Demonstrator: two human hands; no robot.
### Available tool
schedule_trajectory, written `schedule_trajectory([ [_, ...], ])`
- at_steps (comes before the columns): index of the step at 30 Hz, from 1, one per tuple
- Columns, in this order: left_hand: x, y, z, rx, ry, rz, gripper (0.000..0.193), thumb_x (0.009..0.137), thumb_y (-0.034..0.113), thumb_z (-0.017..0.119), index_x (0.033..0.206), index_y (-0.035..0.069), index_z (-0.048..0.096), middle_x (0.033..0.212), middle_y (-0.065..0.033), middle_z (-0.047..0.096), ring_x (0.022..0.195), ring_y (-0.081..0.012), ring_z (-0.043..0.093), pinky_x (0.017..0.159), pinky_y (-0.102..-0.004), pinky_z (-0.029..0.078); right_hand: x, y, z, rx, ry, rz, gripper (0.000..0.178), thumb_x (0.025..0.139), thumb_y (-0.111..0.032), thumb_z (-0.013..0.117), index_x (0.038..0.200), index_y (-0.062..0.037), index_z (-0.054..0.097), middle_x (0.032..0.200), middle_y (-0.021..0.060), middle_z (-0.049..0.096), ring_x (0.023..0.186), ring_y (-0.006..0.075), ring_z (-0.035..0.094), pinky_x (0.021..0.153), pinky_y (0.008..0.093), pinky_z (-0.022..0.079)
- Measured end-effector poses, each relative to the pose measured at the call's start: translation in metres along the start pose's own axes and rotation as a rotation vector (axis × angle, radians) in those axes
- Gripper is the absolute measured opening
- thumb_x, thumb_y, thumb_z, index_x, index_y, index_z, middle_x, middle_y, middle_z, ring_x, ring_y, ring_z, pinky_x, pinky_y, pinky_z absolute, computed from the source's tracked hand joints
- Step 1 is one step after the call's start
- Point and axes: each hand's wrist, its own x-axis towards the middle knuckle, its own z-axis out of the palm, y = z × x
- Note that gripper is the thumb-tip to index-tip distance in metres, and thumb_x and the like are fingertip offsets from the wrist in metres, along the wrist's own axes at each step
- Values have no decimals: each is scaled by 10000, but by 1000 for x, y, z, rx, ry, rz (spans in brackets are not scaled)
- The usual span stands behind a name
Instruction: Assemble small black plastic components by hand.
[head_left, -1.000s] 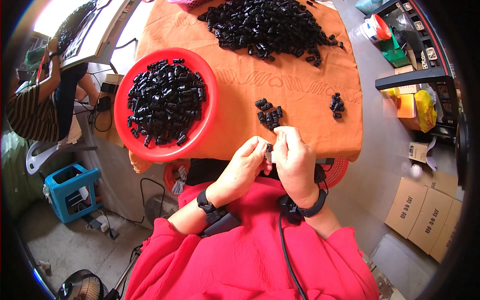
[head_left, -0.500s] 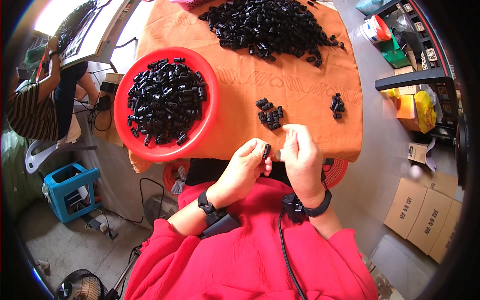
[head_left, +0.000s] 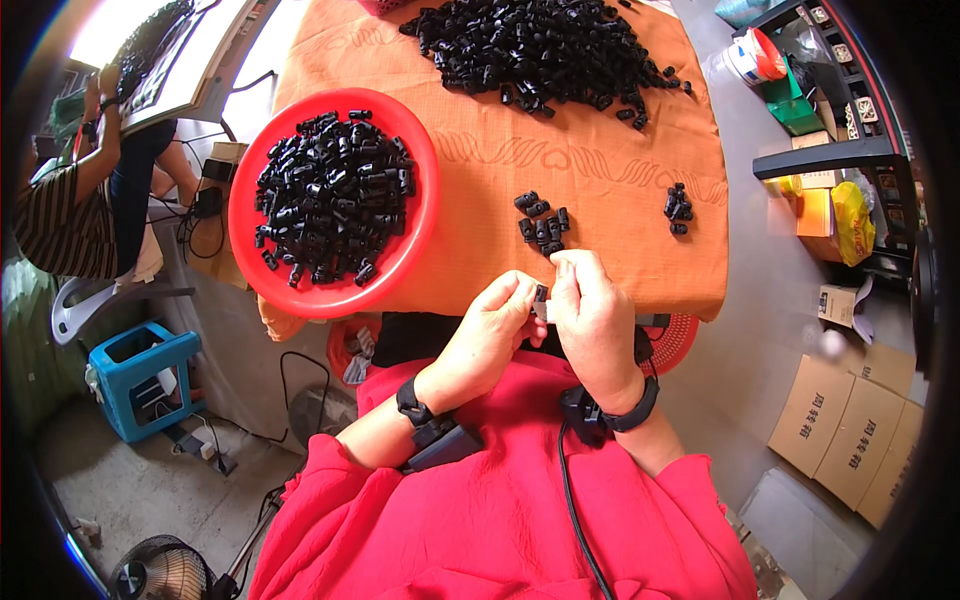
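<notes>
My left hand (head_left: 483, 335) pinches a small black plastic part (head_left: 541, 293) upright between thumb and fingers, near the table's front edge. Close beside it, my right hand (head_left: 598, 320) is closed on a small flat greyish piece (head_left: 556, 309), blade-like in look; its exact kind is too small to tell. Just beyond the hands lies a small group of similar black parts (head_left: 541, 232). A red basin (head_left: 432, 200) filled with such parts stands to the left. At the far side spreads a large heap (head_left: 540, 55) of them, and a small cluster (head_left: 678, 208) sits at the right.
An orange cloth (head_left: 470, 235) covers the table. On the floor are a blue stool (head_left: 145, 380), a fan (head_left: 160, 575) and cardboard boxes (head_left: 850, 430). A black rack (head_left: 820, 160) stands at right. Another person (head_left: 70, 215) works at far left.
My right hand has moved left toward my left hand, bringing the greyish piece up against the black part. My left hand has barely moved.
</notes>
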Motion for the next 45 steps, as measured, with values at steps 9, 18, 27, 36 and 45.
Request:
schedule_trajectory([
  [9, 0, 0, 0, 58, 25, 2, 182, 1071, 191, 433, 975, 60, 516, 861, -25, 544, 764, -120, 524, 715, -277, 464, -1, -3, -1, -6, -35, 24, 79, 941, -81, 556, 997, -50, 602, 657, 161, 630, 619, 342, 662, 525, 428, 504],
  [18, 1, -6, -5, 53, 14, 17, 192, 1068, 232, 454, 1023, 61, 529, 873, -28, 567, 763, -123, 525, 727, -264, 454, -4, 1, 4, 28, -31, 70, 84, 937, -85, 555, 998, -46, 598, 677, 167, 640, 636, 344, 667, 534, 434, 506],
  [27, -1, 3, 4, 57, 53, -37, 206, 1067, 228, 451, 1007, 48, 532, 848, -30, 561, 738, -124, 515, 688, -259, 445, -4, 0, 0, 228, 100, 149, 127, 980, -80, 529, 1073, -27, 598, 682, 155, 628, 601, 298, 655, 530, 383, 503],
  [36, 1, -2, 0, 9, 23, -21, 206, 1066, 233, 454, 1001, 56, 539, 858, -28, 571, 742, -128, 515, 700, -262, 433, -6, -2, 1, 62, 3, 54, 78, 950, -86, 561, 1004, -51, 605, 674, 163, 643, 627, 349, 665, 525, 434, 502],
  [45, 1, -5, -3, 52, 18, -2, 191, 1065, 223, 458, 1000, 63, 539, 866, -23, 573, 744, -126, 516, 704, -265, 435, -5, 0, 1, 7, -4, 49, 89, 955, -103, 552, 1002, -54, 610, 672, 171, 640, 626, 356, 661, 526, 440, 499],
])
